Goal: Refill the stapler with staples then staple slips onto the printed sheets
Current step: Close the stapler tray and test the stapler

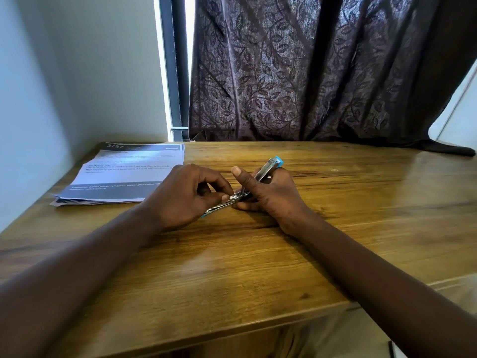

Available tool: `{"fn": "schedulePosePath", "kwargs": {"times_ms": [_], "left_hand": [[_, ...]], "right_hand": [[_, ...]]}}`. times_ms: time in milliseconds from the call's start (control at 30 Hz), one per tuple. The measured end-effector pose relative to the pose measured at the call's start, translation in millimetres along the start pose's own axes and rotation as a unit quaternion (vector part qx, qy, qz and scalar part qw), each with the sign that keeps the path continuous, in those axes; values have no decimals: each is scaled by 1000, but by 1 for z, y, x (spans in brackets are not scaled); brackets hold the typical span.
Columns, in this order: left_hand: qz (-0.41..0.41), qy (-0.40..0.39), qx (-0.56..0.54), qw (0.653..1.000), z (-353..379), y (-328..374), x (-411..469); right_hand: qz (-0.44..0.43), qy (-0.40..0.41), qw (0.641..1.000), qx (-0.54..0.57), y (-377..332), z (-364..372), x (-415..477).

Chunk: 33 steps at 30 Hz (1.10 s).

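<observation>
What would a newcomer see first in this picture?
At the middle of the table, the right hand grips an opened stapler, silver with blue ends, while the left hand pinches its lower part. Printed sheets lie stacked at the table's far left, and a dark leaf-patterned curtain hangs behind.

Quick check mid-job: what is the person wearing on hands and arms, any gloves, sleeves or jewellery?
Nothing worn shows. The left hand and right hand are bare: no gloves, rings or watch visible. The left forearm and right forearm are uncovered to the frame's edge; no sleeve in view.
</observation>
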<state>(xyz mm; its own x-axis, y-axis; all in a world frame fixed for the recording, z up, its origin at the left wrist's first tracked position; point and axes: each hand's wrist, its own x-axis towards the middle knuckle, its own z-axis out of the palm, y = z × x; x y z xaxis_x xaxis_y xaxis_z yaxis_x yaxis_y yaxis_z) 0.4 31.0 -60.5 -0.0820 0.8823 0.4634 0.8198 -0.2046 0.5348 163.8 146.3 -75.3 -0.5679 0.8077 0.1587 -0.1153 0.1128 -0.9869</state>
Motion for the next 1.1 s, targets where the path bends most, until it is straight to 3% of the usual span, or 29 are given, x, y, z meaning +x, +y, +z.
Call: {"fn": "schedulePosePath", "kwargs": {"times_ms": [200,733,1100], "left_hand": [[-40,-19,-67,997,-1,-1,2],[27,1,61,998,-6,8,-3],[6,-40,-7,999,-8,-3,2]], "right_hand": [[-6,-1,1000,-10,0,1,-1],[-45,10,998,-50,1,3,-2],[-104,27,989,-99,3,4,-2]]}}
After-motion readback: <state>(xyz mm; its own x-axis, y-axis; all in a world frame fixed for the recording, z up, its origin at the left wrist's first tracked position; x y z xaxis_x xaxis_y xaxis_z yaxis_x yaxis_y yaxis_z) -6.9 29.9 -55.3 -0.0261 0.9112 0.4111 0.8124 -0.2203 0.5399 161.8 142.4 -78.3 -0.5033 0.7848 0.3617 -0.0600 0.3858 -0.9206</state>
